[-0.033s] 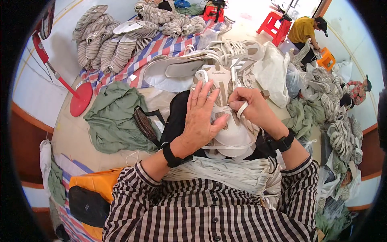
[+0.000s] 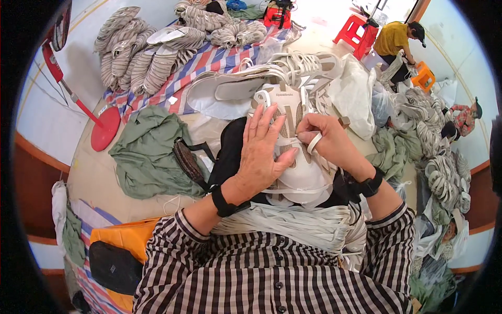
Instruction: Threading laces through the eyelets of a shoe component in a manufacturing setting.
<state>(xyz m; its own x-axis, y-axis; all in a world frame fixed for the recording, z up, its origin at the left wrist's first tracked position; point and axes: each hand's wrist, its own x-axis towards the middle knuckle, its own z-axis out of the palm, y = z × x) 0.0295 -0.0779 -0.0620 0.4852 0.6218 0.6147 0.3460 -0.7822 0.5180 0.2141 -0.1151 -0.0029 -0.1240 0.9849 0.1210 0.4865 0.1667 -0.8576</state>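
Note:
A white and beige shoe upper (image 2: 302, 180) lies across my lap, its rounded toe toward me and its tongue pointing away. My left hand (image 2: 260, 149) rests on its left side, fingers stretched out and thumb apart. On the right side, my right hand (image 2: 327, 140) pinches a flat white shoelace (image 2: 314, 142) close to the eyelet row; the fingertips hide where the lace enters. Beyond the tongue are more shoe uppers (image 2: 308, 65) with laces and pale linings. Over my lap, nearer my body, lies a thick bundle of white laces (image 2: 293, 222).
Tied stacks of uppers (image 2: 125, 49) lie on a striped sheet (image 2: 164, 102) at the far left. Green cloth (image 2: 149, 152) and a red-based stand (image 2: 105, 129) are on the left. More bundles (image 2: 442, 178) line the right side, where a person in yellow (image 2: 392, 39) works near an orange stool (image 2: 423, 77).

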